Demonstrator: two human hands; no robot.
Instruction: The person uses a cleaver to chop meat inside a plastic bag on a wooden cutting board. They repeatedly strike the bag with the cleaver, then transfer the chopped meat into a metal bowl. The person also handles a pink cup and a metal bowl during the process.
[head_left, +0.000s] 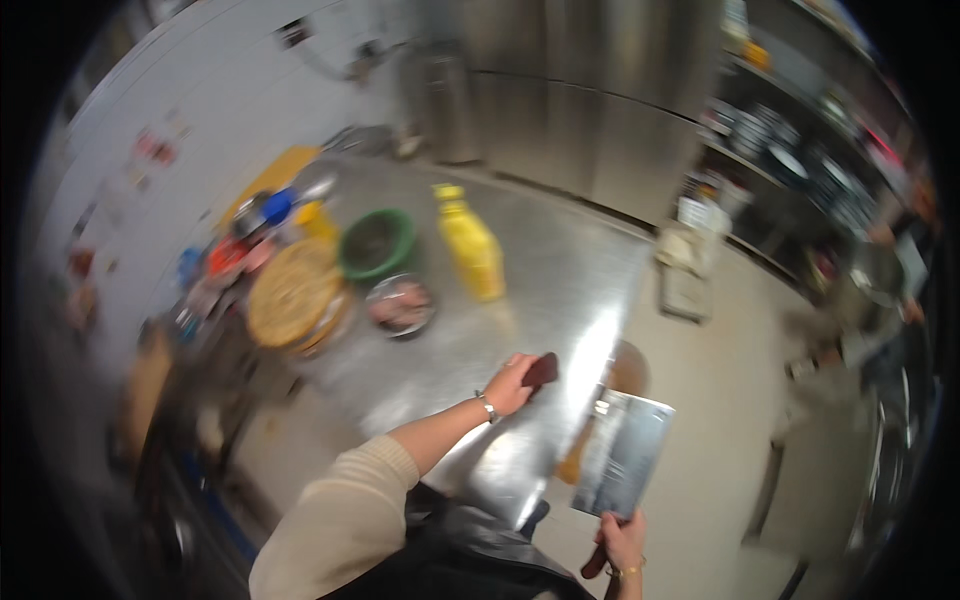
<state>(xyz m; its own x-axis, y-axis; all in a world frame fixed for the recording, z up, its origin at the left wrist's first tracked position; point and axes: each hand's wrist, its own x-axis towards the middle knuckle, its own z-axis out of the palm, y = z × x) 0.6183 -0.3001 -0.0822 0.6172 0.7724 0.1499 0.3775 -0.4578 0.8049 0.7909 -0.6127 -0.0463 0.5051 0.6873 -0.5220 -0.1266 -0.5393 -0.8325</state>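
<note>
My right hand (624, 541) grips a wide-bladed Chinese cleaver (626, 454), its blade pointing away from me over the floor just right of the table edge. In my left hand (511, 385) is a dark reddish-brown block (541, 370), held above the stainless-steel table (559, 247); blur hides what it is made of. Farther along the table are a yellow plastic bottle (471, 247), a small bowl of raw meat (400, 305) and a green basin (377, 245). A round wooden chopping block (295, 296) sits to their left.
Cluttered containers, among them a blue one (280, 205), line the wall side. Steel cabinet doors (555, 127) stand behind the table. Shelves of dishes (787, 161) fill the far right, near another person (892, 322). A brown stool-like object (628, 367) shows beside the table edge.
</note>
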